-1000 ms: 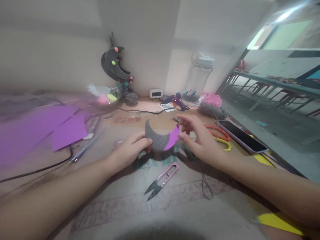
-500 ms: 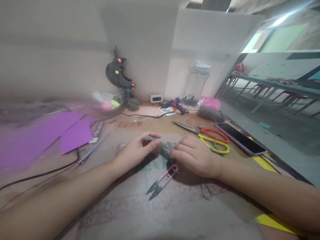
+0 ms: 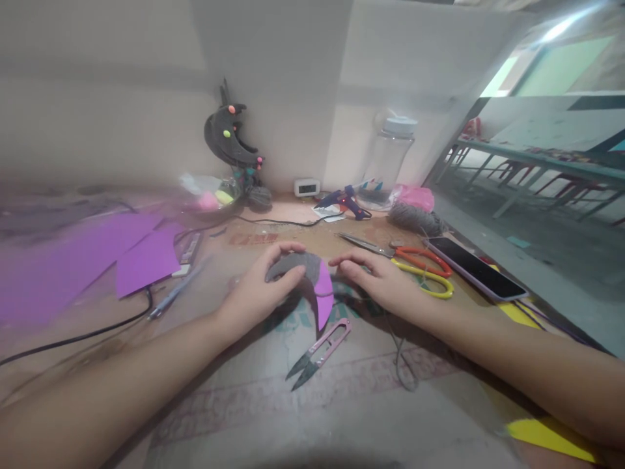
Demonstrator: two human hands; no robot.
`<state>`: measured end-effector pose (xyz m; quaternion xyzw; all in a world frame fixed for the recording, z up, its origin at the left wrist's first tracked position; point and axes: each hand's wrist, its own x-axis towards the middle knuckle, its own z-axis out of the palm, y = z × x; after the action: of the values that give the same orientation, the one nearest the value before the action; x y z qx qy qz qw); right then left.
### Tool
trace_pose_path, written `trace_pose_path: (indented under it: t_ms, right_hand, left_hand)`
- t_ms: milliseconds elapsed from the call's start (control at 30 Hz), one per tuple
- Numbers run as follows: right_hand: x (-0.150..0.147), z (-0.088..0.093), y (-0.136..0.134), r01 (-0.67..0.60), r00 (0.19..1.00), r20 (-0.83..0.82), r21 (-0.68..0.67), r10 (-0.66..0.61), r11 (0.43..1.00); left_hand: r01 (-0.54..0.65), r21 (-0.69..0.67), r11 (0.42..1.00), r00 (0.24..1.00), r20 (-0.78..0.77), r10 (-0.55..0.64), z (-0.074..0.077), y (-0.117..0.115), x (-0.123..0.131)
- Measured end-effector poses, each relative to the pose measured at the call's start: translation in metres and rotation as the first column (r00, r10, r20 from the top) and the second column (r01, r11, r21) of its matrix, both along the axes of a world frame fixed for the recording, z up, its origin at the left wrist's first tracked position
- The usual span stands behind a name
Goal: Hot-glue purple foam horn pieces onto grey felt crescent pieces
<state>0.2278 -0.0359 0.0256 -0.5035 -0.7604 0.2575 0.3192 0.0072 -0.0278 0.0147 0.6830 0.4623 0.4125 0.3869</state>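
Note:
My left hand (image 3: 266,283) is closed on a purple crescent (image 3: 325,293), pinching its upper left part between thumb and fingers. That part is wrapped in grey yarn (image 3: 308,266); the lower right tip is bare purple. One grey strand crosses the bare part and runs toward my right hand (image 3: 375,277). This hand is just right of the crescent, its fingers curled around the strand, though the grip itself is partly hidden. Slack yarn (image 3: 403,371) loops onto the table below my right wrist. Pink-handled thread snips (image 3: 319,355) lie just below the crescent, blades toward me.
Scissors (image 3: 422,267) with orange and yellow handles and a phone (image 3: 476,268) lie right. Behind are a glue gun (image 3: 344,200), a bottle (image 3: 388,159), a yarn skein (image 3: 415,219), a small clock (image 3: 306,188) and a decorated dark crescent (image 3: 229,137). Purple sheets (image 3: 146,260) and a pen (image 3: 176,293) lie left.
The crescent has turned up into view between my hands, showing its purple face. My right hand has lifted slightly and its fingers have extended toward the crescent. The snips stay in place.

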Motion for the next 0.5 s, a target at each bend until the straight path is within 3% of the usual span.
trace_pose_path:
  t_ms: [67,133,333,500]
  right_hand:
    - [-0.005,0.002,0.001,-0.063,0.997,-0.043,-0.187,0.056,0.980]
    - [-0.009,0.003,0.000,-0.113,0.992,-0.073,-0.246,0.098,0.963]
    - [-0.013,0.000,-0.004,-0.170,0.984,-0.076,-0.134,0.161,0.976]
    - [-0.006,0.003,0.002,-0.113,0.991,-0.085,-0.175,0.099,0.978]
  left_hand:
    - [0.017,-0.006,1.000,1.000,0.018,-0.017,0.002,0.000,0.001]
    - [0.028,-0.049,0.998,0.998,0.060,-0.025,0.004,0.001,0.002]
    - [0.211,-0.250,0.945,0.953,0.266,-0.142,-0.002,0.008,0.002]
    - [0.089,-0.179,0.980,0.975,0.216,-0.049,-0.008,0.014,0.001]
